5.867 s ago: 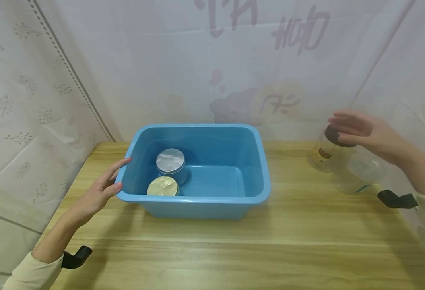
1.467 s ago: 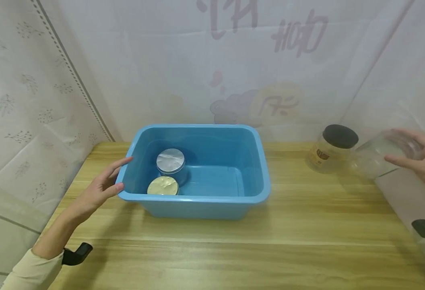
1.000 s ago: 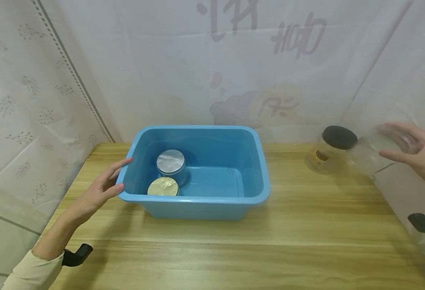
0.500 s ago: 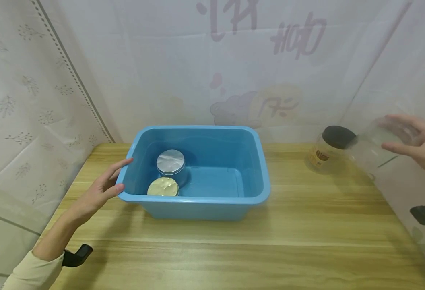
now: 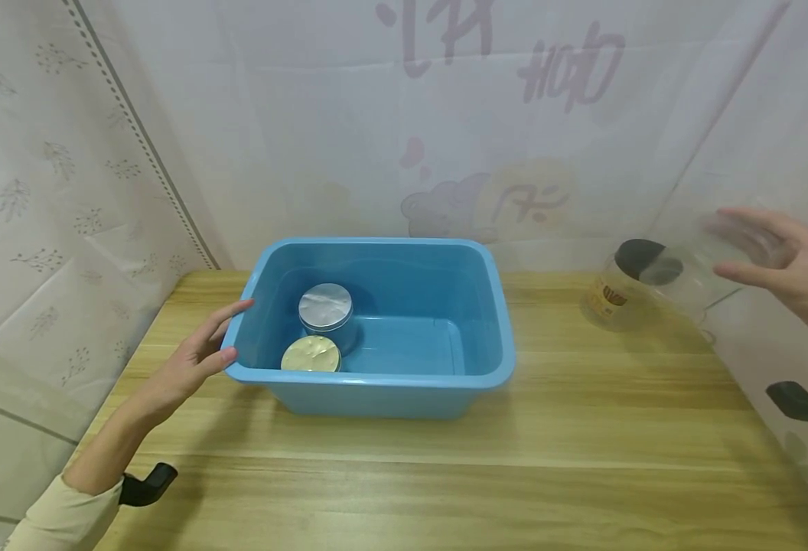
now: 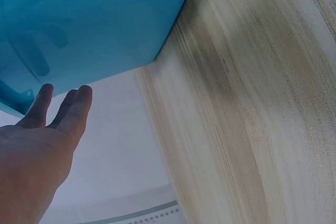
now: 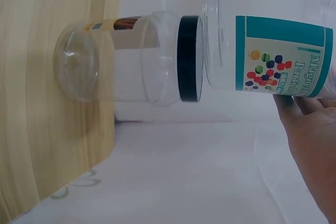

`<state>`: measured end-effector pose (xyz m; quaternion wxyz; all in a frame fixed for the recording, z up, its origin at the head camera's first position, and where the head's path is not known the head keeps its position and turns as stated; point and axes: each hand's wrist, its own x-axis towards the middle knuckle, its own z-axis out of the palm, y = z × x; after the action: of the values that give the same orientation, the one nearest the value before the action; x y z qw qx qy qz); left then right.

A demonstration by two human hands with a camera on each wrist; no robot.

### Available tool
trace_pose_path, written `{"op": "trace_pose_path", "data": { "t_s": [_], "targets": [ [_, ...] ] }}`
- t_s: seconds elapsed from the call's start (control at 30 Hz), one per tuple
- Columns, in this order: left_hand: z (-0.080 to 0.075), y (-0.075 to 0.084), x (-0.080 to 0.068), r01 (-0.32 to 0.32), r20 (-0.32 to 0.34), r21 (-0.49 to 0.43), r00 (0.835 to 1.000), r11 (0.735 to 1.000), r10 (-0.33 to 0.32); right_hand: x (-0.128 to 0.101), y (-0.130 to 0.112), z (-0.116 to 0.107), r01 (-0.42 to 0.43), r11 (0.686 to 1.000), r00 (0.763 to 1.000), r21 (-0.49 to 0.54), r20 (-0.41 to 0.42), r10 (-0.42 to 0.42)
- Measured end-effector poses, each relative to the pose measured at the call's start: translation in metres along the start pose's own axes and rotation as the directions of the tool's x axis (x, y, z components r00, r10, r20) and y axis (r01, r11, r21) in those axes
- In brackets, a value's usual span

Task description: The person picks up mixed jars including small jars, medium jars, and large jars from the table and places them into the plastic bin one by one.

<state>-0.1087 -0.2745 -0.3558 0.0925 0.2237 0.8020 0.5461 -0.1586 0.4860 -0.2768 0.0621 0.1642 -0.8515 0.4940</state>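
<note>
Right hand (image 5: 786, 264) is held in the air at the right end of the table, fingers wrapped round a clear plastic jar (image 7: 273, 35) with a teal label; the jar is carried clear of the tabletop, tilted, its long axis running from the palm toward the left. Just beyond its free end a second jar, the black-lidded jar (image 5: 627, 287), is seen standing upright on the wooden table (image 5: 445, 459), overlapped by the held jar in the head view; whether the two touch cannot be told. The blue tub (image 5: 376, 383) lies well apart to the left of the held jar, near the table's middle.

Left hand (image 5: 193, 360) is laid against the tub's left rim, fingers straight and together, nothing gripped. The right hand is the nearer to both jars; the left is the nearer to the tub.

Count: two jars outside the tub, one tub, and two round containers inside it, a silver-topped can (image 5: 325, 306) and a gold-topped can (image 5: 311, 355), side by side at the left end.
</note>
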Motion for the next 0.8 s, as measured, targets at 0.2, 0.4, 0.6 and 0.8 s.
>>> {"op": "trace_pose_path", "data": {
  "t_s": [0.2, 0.4, 0.6, 0.8],
  "targets": [
    [0.000, 0.000, 0.000, 0.002, 0.001, -0.001, 1.000, 1.000, -0.002, 0.006, -0.008, 0.009, -0.010, 0.993, 1.000, -0.116, 0.000, 0.010],
    [0.000, -0.001, -0.001, 0.005, -0.002, 0.007, 1.000, 1.000, -0.005, 0.016, -0.012, 0.018, 0.062, 0.996, 0.997, 0.061, 0.045, -0.064],
    [0.001, 0.000, 0.000, 0.008, -0.002, 0.002, 1.000, 1.000, -0.008, 0.026, -0.020, 0.025, 0.089, 0.993, 0.992, 0.072, 0.085, -0.095],
    [0.002, 0.001, 0.000, 0.015, -0.005, 0.001, 1.000, 1.000, -0.015, 0.038, -0.023, 0.035, 0.131, 0.962, 0.980, 0.241, 0.112, -0.162]
  ]
}}
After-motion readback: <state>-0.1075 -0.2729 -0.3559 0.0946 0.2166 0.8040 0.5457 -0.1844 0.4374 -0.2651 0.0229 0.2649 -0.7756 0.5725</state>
